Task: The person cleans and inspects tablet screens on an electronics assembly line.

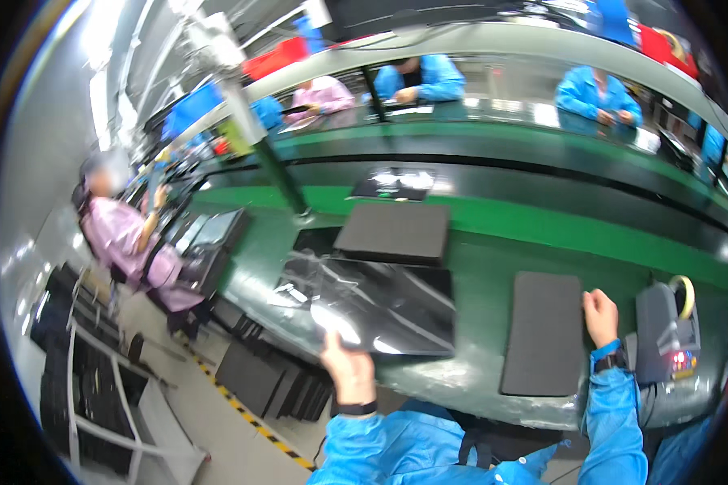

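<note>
Glossy black panel (380,303), in clear film, on green table (477,283): left hand (348,368) fingers grasp its near edge. Right of panel, dark foam pad (543,331); right hand (600,315) fingers curled, touching pad's right edge.

Tape dispenser (668,330) (right side) cut off by dark rim.

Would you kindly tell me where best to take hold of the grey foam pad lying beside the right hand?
Probably by its long right edge, near the far corner, coming from the right. The foam pad lies flat on the green table, that edge is bare, and the right hand already rests there.
</note>
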Demonstrator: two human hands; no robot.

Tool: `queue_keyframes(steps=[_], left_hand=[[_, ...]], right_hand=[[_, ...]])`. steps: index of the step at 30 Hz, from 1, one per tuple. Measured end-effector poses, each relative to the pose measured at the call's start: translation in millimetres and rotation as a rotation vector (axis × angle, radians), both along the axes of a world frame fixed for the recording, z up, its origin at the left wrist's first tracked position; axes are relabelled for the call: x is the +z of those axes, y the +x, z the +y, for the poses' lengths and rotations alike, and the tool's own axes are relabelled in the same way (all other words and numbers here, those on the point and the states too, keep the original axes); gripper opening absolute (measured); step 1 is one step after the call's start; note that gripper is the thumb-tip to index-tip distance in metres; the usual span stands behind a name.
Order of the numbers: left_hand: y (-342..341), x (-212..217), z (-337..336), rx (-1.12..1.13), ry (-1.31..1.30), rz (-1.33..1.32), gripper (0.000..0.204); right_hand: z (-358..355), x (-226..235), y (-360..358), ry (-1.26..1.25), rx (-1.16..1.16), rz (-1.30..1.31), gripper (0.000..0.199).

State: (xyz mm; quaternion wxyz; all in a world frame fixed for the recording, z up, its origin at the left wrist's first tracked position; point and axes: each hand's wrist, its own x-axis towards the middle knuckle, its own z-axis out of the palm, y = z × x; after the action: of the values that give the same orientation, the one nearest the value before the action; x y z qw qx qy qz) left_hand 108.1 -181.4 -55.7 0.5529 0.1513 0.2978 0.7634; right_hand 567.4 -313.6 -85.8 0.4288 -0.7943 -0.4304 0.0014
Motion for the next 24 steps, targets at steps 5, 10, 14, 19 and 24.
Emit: queue_keyframes(steps=[5,10,14,19,24], left_hand=[[-3,101,-28,-0.399,0.111,0.082,0.044],[105,108,12,-0.847,0.003,0.357,0.035],[194,62,33,-1.115,-0.076,0.432,0.030],[246,15,46,-1.289,-0.139,0.500,0.038],[246,26,62,-0.995,0.108,1.331,0.044]], right_hand=[[18,11,-10,-0.004,0.051,-0.025,0.032],[1,18,11,0.089,0.133,0.429,0.033],[-13,30,20,0.168,0.144,0.747,0.030],[-14,25,24,0.195,0.132,0.808,0.032],[-14,31,21,0.196,0.120,0.758,0.031]])
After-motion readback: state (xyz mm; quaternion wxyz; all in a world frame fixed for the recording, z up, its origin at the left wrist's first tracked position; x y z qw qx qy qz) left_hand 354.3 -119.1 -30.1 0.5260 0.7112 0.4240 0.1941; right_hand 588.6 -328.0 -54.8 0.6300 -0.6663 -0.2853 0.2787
